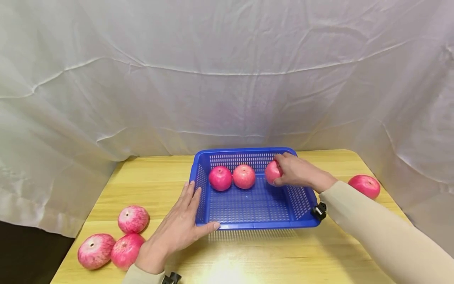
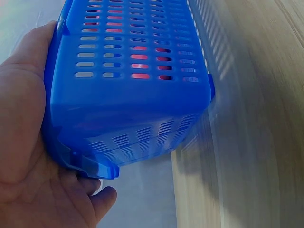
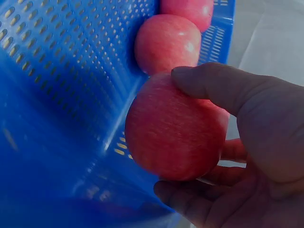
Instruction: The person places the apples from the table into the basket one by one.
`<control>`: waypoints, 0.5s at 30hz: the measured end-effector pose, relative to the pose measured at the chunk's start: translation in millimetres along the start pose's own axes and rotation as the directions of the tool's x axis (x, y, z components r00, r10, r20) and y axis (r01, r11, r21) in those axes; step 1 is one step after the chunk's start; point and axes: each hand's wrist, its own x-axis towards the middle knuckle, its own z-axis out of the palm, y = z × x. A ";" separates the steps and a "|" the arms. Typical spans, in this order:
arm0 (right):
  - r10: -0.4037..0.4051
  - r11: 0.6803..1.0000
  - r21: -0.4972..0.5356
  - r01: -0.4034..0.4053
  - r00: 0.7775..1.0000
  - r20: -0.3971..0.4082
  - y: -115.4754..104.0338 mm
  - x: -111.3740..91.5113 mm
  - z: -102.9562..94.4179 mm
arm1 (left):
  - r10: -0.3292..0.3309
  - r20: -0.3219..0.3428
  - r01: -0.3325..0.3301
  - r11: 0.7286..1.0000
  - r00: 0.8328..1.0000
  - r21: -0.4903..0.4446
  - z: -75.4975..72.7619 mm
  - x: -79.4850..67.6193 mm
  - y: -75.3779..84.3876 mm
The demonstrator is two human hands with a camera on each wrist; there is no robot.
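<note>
My right hand (image 1: 297, 169) grips a pink-red apple (image 1: 272, 174) inside the right end of a blue plastic basket (image 1: 262, 225). The right wrist view shows the thumb across the top of this held apple (image 3: 173, 130) and the other fingers beneath and behind it. Two more apples sit side by side along the basket's back wall, a deep pink one (image 1: 220, 178) and a paler one (image 1: 244, 176). At the basket's left front corner, my left hand (image 1: 179, 225) rests against the rim, its fingers extended along the left side and its thumb at the front edge.
To the left on the wooden table (image 1: 159, 169) is a group of apples: one at the back (image 1: 133, 219), one at the left (image 1: 95, 251) and one near my left wrist (image 1: 127, 251). Another apple (image 1: 364, 186) lies near the right table edge. A pale curtain (image 1: 227, 102) hangs behind.
</note>
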 end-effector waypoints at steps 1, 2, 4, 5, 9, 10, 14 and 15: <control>-0.007 1.000 -0.004 0.007 1.000 0.014 -0.2 1.9 1.3 | 0.001 0.000 -0.001 1.000 1.000 0.000 0.1 0.1 -0.1; -0.009 1.000 -0.009 0.009 1.000 0.030 -0.7 3.7 2.4 | 0.003 0.001 -0.003 1.000 1.000 0.000 0.1 0.2 -0.1; -0.019 1.000 -0.021 0.020 0.998 0.059 -2.6 7.7 3.9 | 0.003 0.003 -0.003 1.000 1.000 0.000 0.1 0.5 -0.1; -0.019 0.999 -0.035 0.022 0.997 0.074 -4.0 9.7 4.6 | 0.003 0.003 -0.003 1.000 1.000 -0.001 0.1 0.5 -0.1; -0.026 0.996 -0.083 0.036 0.993 0.117 -9.1 16.8 7.7 | 0.005 0.000 -0.005 1.000 1.000 0.000 0.0 0.7 -0.6; -0.025 0.995 -0.092 0.037 0.992 0.124 -9.9 18.2 8.2 | 0.004 0.001 -0.004 1.000 1.000 0.000 0.0 0.6 -0.7; -0.024 0.992 -0.117 0.041 0.989 0.144 -10.8 23.1 10.6 | 0.003 0.000 -0.003 1.000 1.000 0.002 -0.2 0.5 -0.9; -0.021 0.992 -0.123 0.040 0.988 0.150 -11.3 24.2 10.7 | 0.002 0.000 -0.002 1.000 1.000 0.002 -0.4 0.4 -0.9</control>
